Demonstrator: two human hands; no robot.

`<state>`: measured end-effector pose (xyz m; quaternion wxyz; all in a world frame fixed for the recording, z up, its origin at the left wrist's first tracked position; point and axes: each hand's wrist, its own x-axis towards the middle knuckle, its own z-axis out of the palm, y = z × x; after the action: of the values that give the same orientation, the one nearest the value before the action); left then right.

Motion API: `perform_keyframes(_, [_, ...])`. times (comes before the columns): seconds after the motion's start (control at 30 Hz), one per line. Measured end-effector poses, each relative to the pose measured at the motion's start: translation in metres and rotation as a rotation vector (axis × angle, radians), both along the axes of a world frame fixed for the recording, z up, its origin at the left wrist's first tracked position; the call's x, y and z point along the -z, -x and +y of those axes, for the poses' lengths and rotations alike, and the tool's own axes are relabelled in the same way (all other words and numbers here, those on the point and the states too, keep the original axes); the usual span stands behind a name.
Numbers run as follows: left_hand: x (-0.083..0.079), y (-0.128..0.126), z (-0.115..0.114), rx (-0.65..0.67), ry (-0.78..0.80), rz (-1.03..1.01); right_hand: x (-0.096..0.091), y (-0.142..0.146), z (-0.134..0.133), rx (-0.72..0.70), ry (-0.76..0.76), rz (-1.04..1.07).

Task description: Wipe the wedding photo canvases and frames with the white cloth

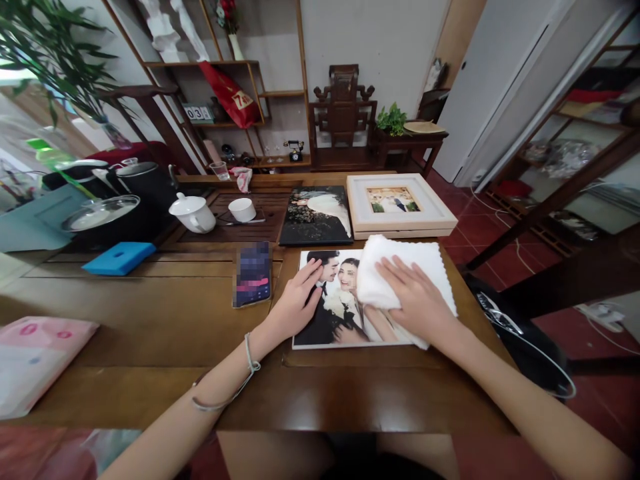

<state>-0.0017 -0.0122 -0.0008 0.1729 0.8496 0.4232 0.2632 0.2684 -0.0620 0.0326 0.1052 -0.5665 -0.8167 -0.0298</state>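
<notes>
A wedding photo panel with a printed couple lies flat on the wooden table in front of me. My left hand rests on its left part, fingers stretched out and touching the surface. Over the panel's right part is a folded white cloth with a scalloped edge. My right hand presses that cloth down on the panel, fingers over its top; part of the thumb is hidden. Just left of the panel lies a phone with a lit, blurred screen.
Behind the panel lie a dark photo panel and a framed photo in a pale wooden frame. A white lidded cup, small white bowl, blue box and tissue pack are leftward. The table edge is at right.
</notes>
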Motion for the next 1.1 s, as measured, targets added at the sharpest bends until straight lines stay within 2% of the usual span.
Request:
perform_keyframes(0.07, [0.001, 0.0, 0.0, 0.0, 0.002, 0.005, 0.001, -0.005, 0.003, 0.095, -0.008, -0.03])
perform_keyframes(0.13, [0.001, 0.0, 0.0, -0.001, 0.0, 0.005, 0.001, 0.0, 0.0, 0.104, -0.021, -0.041])
perform_keyframes(0.2, [0.0, 0.0, 0.0, -0.005, -0.002, 0.003, 0.001, 0.012, -0.008, -0.001, -0.013, -0.04])
perform_keyframes(0.33, [-0.002, 0.0, 0.0, 0.027, 0.009, 0.0, -0.003, 0.039, -0.027, -0.371, 0.068, -0.04])
perform_keyframes(0.4, [-0.003, 0.001, 0.0, 0.048, 0.011, -0.007, -0.006, 0.043, -0.029, -0.463, 0.097, -0.025])
perform_keyframes(0.43, [-0.002, 0.001, 0.0, 0.048, 0.007, -0.01, -0.006, 0.042, -0.028, -0.462, 0.106, -0.016])
perform_keyframes(0.5, [-0.001, 0.001, 0.0, 0.03, -0.004, -0.013, -0.006, 0.032, -0.02, -0.383, 0.11, 0.005])
perform_keyframes(0.7, [0.001, 0.0, 0.0, 0.001, -0.005, -0.008, 0.002, -0.01, 0.01, 0.039, 0.038, 0.015])
perform_keyframes(0.8, [0.0, 0.0, 0.0, 0.001, -0.006, -0.01, 0.005, -0.009, 0.009, 0.112, 0.004, -0.028])
perform_keyframes(0.9, [0.0, -0.001, 0.0, -0.001, -0.009, -0.013, 0.002, 0.012, -0.005, -0.013, 0.001, -0.051])
perform_keyframes(1.03, [-0.002, -0.001, -0.001, 0.025, 0.019, -0.016, -0.007, 0.036, -0.022, -0.379, 0.098, -0.062])
perform_keyframes(1.1, [-0.003, -0.001, -0.001, 0.03, 0.029, -0.026, -0.01, 0.037, -0.021, -0.467, 0.127, -0.045])
